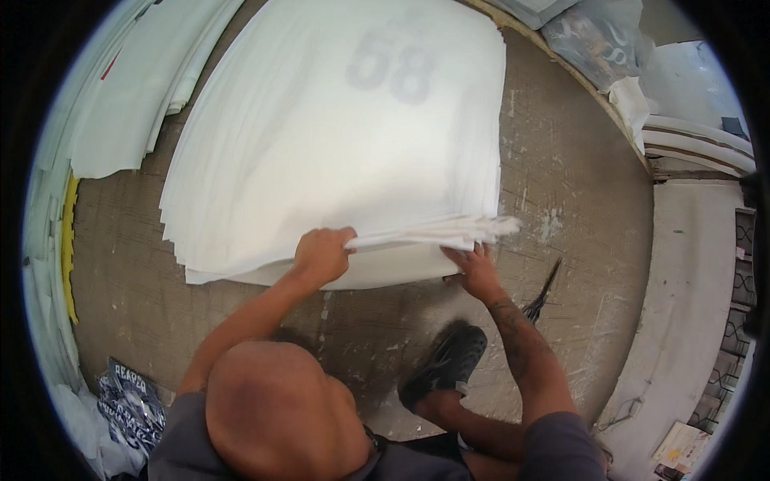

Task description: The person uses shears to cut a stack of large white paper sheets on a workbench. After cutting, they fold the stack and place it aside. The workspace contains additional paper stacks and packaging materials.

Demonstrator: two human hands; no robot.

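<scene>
A large stack of white sheets lies on the brown floor, its edges fanned at the left and right. The top sheet bears a faint printed number. My left hand is closed on the near edge of the upper sheets, which are lifted and folded back a little. Lower sheets show beneath that edge. At the right, my right hand is at the near right corner, its fingers partly hidden by the sheets; whether it grips them is not clear.
More white sheets lie at the upper left beside a yellow strip. A dark pointed object lies right of my right arm. A black clog is below the stack. Plastic bags are at the upper right.
</scene>
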